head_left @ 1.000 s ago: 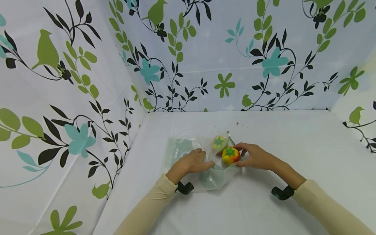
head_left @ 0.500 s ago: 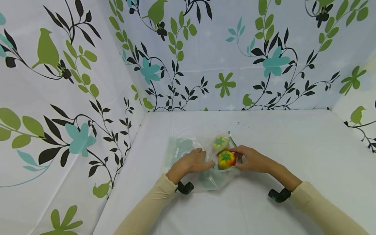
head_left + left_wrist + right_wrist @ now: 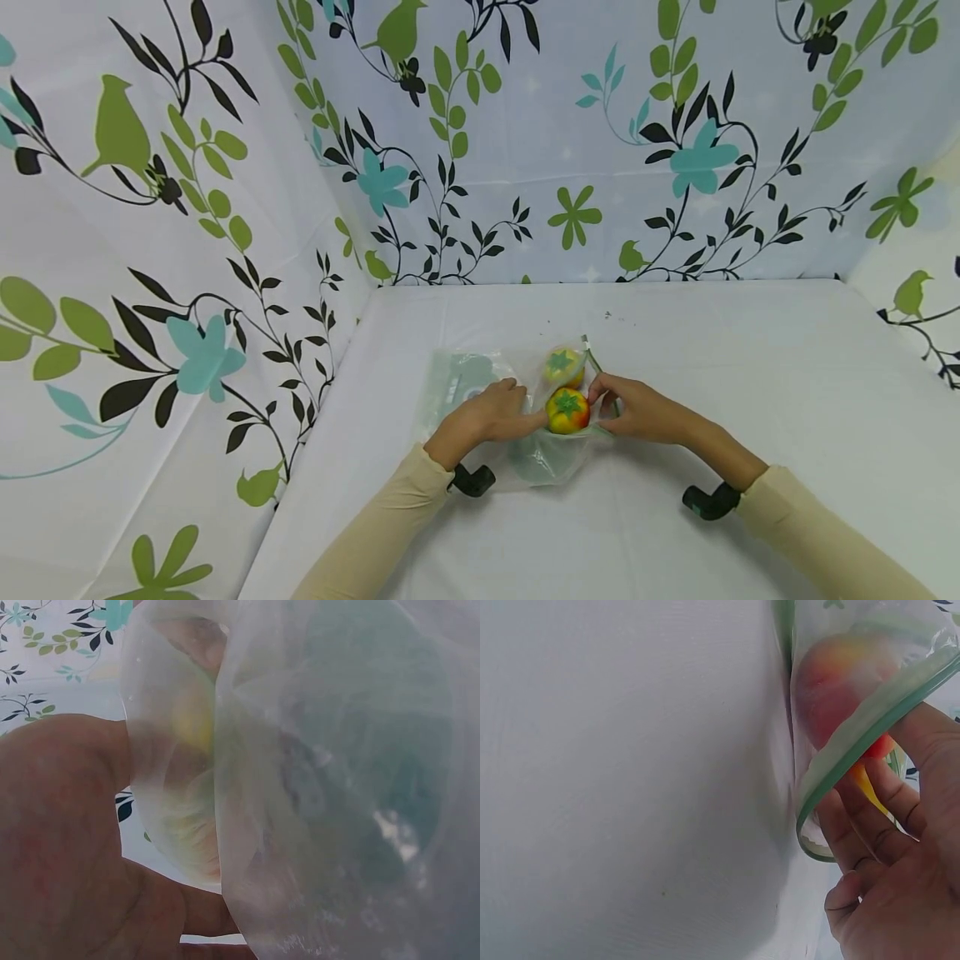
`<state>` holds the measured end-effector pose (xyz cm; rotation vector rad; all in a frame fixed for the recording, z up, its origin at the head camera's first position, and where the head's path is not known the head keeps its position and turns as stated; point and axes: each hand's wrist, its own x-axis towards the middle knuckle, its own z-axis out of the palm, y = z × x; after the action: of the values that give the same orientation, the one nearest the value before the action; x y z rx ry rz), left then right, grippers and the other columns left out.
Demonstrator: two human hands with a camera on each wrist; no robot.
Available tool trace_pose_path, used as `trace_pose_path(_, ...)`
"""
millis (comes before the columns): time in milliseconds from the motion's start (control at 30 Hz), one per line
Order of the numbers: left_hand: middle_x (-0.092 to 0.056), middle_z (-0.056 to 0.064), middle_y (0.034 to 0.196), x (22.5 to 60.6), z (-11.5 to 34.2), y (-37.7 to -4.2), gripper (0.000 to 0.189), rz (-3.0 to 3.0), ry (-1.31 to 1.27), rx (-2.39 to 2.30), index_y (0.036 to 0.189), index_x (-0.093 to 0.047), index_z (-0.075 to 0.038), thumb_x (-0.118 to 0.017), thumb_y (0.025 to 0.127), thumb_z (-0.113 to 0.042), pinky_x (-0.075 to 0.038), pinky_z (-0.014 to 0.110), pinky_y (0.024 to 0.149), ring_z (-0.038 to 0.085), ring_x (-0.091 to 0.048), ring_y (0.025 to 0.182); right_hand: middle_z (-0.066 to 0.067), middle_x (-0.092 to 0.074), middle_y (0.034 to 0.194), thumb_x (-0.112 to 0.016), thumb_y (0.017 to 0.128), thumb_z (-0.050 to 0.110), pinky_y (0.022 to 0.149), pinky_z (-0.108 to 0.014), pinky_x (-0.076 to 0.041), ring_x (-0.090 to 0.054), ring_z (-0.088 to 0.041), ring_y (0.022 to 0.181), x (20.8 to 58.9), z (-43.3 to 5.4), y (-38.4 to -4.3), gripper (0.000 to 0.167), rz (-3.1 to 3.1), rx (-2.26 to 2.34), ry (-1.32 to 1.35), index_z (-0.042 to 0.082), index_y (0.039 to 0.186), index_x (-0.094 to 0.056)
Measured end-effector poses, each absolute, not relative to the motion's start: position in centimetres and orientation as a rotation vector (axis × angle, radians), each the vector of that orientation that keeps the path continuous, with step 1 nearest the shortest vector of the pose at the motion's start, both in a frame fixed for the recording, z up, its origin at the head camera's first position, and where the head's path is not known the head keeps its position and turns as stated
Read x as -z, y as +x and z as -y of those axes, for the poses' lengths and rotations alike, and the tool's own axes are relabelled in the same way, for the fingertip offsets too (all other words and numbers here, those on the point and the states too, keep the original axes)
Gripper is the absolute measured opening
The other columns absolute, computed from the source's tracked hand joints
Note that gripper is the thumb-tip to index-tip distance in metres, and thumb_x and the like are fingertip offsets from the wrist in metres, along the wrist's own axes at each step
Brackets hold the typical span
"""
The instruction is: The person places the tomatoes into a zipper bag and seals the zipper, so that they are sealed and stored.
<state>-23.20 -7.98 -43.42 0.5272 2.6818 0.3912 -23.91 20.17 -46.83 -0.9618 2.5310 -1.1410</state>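
A clear plastic bag (image 3: 536, 461) with a green-edged mouth lies flat on the table in the head view. In its mouth sits a yellow-and-red toy fruit (image 3: 567, 411) with a green leafy top; a second toy fruit (image 3: 564, 364) shows through the film behind it. My left hand (image 3: 491, 417) holds the bag, its thumb reaching to the front fruit's left side. My right hand (image 3: 637, 408) has fingertips at that fruit's right edge. In the right wrist view those fingers (image 3: 855, 817) reach in past the green rim (image 3: 862, 742).
White cloth covers the table (image 3: 675, 333), and walls of leaf-and-bird printed fabric (image 3: 525, 150) stand behind and at the sides. A black wrist camera (image 3: 711, 502) is strapped to the right wrist, another wrist camera (image 3: 472, 481) to the left.
The front toy fruit has moved left, deeper into the bag's mouth and up to my left thumb. My right hand has shifted slightly left and its fingers have come off the fruit's sides.
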Motion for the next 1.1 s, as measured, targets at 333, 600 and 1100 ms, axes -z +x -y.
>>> trace_pose_path(333,-0.038,0.017,0.167,43.4,7.9,-23.4,0.089,-2.666,0.514,-0.388,0.159,-0.046,-0.003,-0.041,0.092,-0.063,-0.040,0.051,0.119,0.032,-0.041,0.152,-0.006,-0.067,0.111,-0.078,0.095,0.012,0.085,-0.032,-0.056,-0.065,-0.023,0.102,46.3,-20.7,-23.2,0.025,-2.565,1.150,-0.903,0.008,0.114,-0.062)
trace_pose_path(600,-0.050,0.019,0.157,42.9,8.4,-24.0,0.090,-2.615,0.548,-0.423,0.153,-0.051,0.001,-0.044,0.096,-0.068,-0.046,0.046,0.113,0.030,-0.055,0.137,0.010,-0.067,0.099,-0.073,0.101,0.021,0.084,-0.027,-0.055,-0.064,-0.011,0.095,46.3,-21.1,-21.6,0.013,-2.698,1.118,-0.822,0.018,0.111,-0.064)
trace_pose_path(1100,-0.062,0.014,0.149,41.8,7.8,-25.8,0.075,-2.637,0.532,-0.445,0.148,-0.060,-0.003,-0.028,0.111,-0.061,-0.047,0.048,0.112,0.032,-0.060,0.135,0.002,-0.061,0.078,-0.067,0.101,0.054,0.059,-0.027,-0.046,-0.055,-0.015,0.069,44.9,-19.0,-15.8,0.039,-2.686,1.194,-0.436,0.017,0.115,-0.064)
